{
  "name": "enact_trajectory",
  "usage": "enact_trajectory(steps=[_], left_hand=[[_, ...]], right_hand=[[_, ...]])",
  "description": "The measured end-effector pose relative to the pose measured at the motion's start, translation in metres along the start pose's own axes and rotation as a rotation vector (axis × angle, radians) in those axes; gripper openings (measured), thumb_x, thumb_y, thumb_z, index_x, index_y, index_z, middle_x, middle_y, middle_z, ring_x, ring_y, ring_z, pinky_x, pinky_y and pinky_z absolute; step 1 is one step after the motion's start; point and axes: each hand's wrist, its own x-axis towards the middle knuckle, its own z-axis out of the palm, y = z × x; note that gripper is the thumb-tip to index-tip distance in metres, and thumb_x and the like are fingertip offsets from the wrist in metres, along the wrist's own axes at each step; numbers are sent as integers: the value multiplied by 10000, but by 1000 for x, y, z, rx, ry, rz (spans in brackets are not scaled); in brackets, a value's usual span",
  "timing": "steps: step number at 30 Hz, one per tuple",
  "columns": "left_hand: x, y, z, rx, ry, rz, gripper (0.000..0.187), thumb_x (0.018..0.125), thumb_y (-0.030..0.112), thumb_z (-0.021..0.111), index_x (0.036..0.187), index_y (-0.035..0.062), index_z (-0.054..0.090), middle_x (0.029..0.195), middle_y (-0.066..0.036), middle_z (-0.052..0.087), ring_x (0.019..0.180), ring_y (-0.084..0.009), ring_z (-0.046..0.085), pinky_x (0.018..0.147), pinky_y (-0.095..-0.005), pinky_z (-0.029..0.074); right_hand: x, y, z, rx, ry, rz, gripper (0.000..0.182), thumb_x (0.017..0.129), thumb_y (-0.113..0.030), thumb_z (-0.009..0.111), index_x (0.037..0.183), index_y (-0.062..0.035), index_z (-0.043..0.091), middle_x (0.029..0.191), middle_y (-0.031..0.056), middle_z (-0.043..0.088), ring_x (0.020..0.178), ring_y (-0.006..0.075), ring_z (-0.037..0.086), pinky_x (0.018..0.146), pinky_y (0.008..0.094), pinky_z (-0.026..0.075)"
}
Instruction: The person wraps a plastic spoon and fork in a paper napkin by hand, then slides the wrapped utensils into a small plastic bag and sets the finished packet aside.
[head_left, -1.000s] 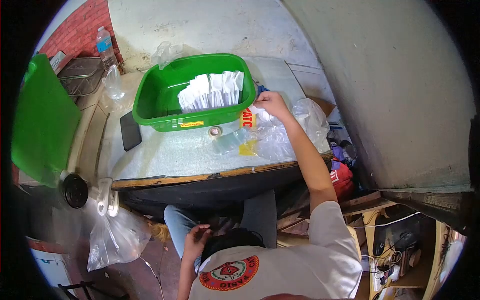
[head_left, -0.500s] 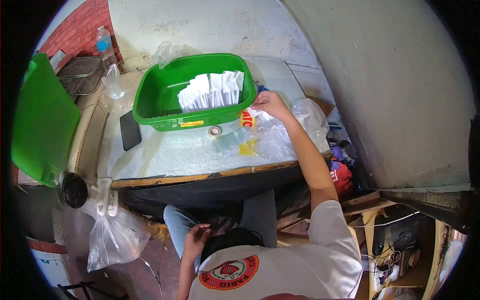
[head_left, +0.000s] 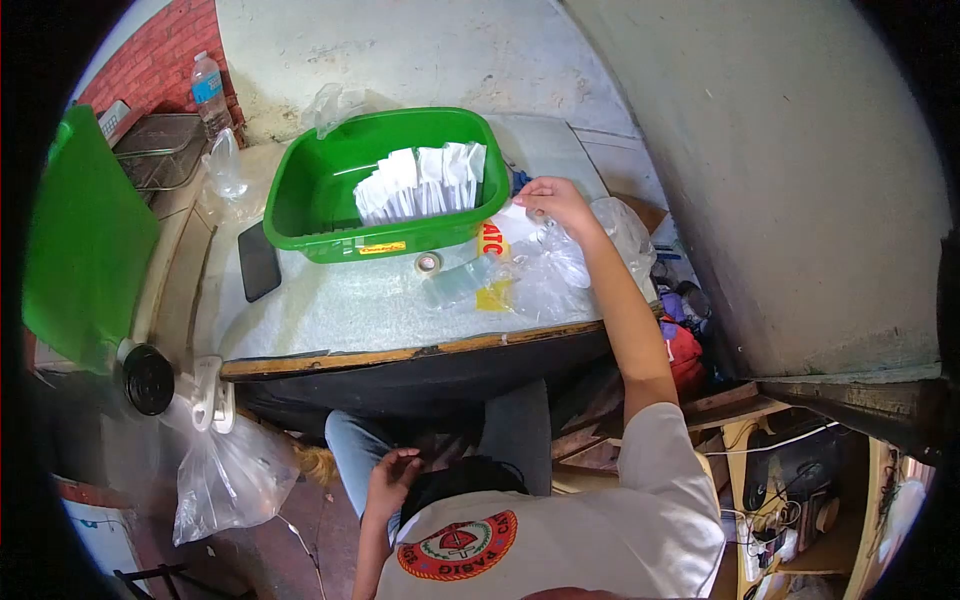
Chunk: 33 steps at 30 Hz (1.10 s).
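Item: right hand (head_left: 560,202), grip pinched on a small white paper packet (head_left: 520,222) above the crumpled clear plastic bag (head_left: 545,270), beside the green plastic basin (head_left: 385,185) on the desk (head_left: 340,310); lift cleanly; left hand (head_left: 392,480) loosely open, empty, in lap.

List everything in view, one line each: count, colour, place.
basin: one, green, table's far side
white packets: a row, white, inside basin
tape roll: one, clear, before basin
phone: one, black, left of basin
clear bags: a heap, clear, table's right side
water bottle: one, clear, far left
table: one, grey
right hand: on a white piece, above clear bags
left hand: on lap, empty
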Motion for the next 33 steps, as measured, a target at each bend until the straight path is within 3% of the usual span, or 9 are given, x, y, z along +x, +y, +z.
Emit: enact_trajectory(steps=[7,10,12,15,22,27,29,31,33], left_hand=[[2,-2,3,9,-23,-17,192,916,-9,600,1108,-2,608,1007,-61,661,950,-136,629,830,-270,497],[0,-1,2,42,8,88,189,916,34,617,1101,-5,611,936,-59,675,911,-126,634,822,-256,486],[-1,4,0,37,9,15,185,921,-8,591,1104,-5,611,1021,-74,662,954,-141,635,837,-267,492],[-3,13,2,42,12,-4,183,920,-9,591,1103,-6,611,1025,-77,662,941,-135,634,839,-259,489],[2,13,6,93,-20,16,186,930,2,583,1114,-5,607,997,-75,667,917,-126,630,809,-253,488],[15,45,23,-162,-68,126,155,922,26,602,1070,-10,628,965,-54,657,925,-121,621,818,-259,489],[36,66,31,122,-123,355,197,915,35,609,1108,-4,610,1089,-84,619,948,-165,621,855,-285,484],[45,116,49,67,-109,396,297,897,45,626,1185,6,563,1233,-110,543,1034,-209,586,890,-307,471],[64,146,56,75,-61,603,440,869,68,658,1277,27,501,1322,-115,472,1139,-228,531,924,-331,453]], right_hand=[[-2,2,1,72,-65,72,165,811,-80,718,948,0,670,894,86,701,775,151,679,669,241,522],[-9,-12,-3,18,-29,142,168,800,-68,714,950,-4,671,903,85,703,800,160,690,676,249,527],[-14,-23,-9,13,183,-7,145,812,-79,704,941,-20,678,886,78,704,784,142,670,689,256,522],[-11,-22,-13,-113,249,-183,139,837,-78,680,968,-30,667,890,64,688,791,122,637,692,259,511],[-28,-45,-5,79,488,-261,142,867,-32,628,1005,-40,594,885,30,604,774,107,586,688,256,493],[-79,-83,23,-42,288,-455,136,878,4,594,1001,-43,563,934,22,571,826,81,548,713,233,462],[-112,-108,38,-43,217,-465,136,875,-5,599,998,-43,559,930,17,567,848,77,536,739,230,445],[-140,-131,48,-43,145,-474,137,872,-14,605,996,-44,555,926,13,564,870,73,524,765,226,429],[-163,-146,49,131,-78,-323,124,877,-32,587,993,-39,544,929,11,554,904,86,512,816,232,399]])
